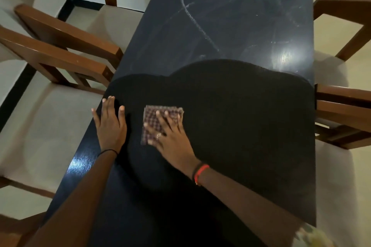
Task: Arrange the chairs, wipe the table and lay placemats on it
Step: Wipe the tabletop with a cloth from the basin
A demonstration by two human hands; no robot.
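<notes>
A dark, glossy table [230, 26] fills the middle of the view, with pale wipe streaks on its far half. My right hand [170, 134] presses flat, fingers spread, on a small folded checked cloth [150, 120] lying on the tabletop. My left hand [110, 124] rests flat on the table near its left edge, a little left of the cloth. Wooden chairs with pale seats stand along both sides: two on the left [66, 46] and two on the right [345, 114]. No placemats are in view.
A bright light reflection [287, 58] glares on the table's right side. My own shadow darkens the near half of the tabletop. Pale floor with a dark border strip [16, 94] shows under the left chairs.
</notes>
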